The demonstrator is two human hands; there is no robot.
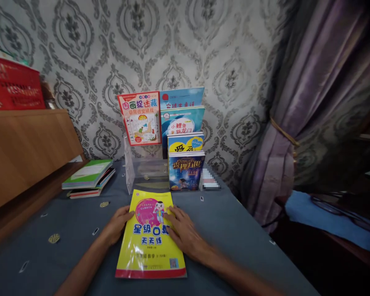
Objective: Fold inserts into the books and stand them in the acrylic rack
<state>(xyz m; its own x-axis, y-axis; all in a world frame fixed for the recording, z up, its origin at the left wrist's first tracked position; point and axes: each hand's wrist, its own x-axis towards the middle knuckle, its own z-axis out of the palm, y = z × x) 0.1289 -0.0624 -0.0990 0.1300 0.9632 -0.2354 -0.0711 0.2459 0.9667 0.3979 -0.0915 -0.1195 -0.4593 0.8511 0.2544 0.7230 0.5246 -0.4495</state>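
A yellow workbook (148, 250) with a pink circle, a cartoon child and a red bottom strip faces me at the front of the table. My left hand (119, 224) grips its left edge, the thumb on the cover and the other fingers partly hidden. At the right edge my right hand (186, 234) holds the workbook, with fingers and thumb reaching over onto the cover. Just behind it stands a clear plastic book rack (148, 166). An orange-red picture book (140, 119) leans in the rack's left side, and several books, a dark blue one (186, 172) in front, fill its right side.
A small book stack (88, 174) lies at the left on the dark patterned tablecloth (64, 222). A wooden cabinet (31, 148) with a red basket (14, 82) on top borders the left side. A tied purple curtain (265, 164) hangs to the right, near a blue cloth (333, 222).
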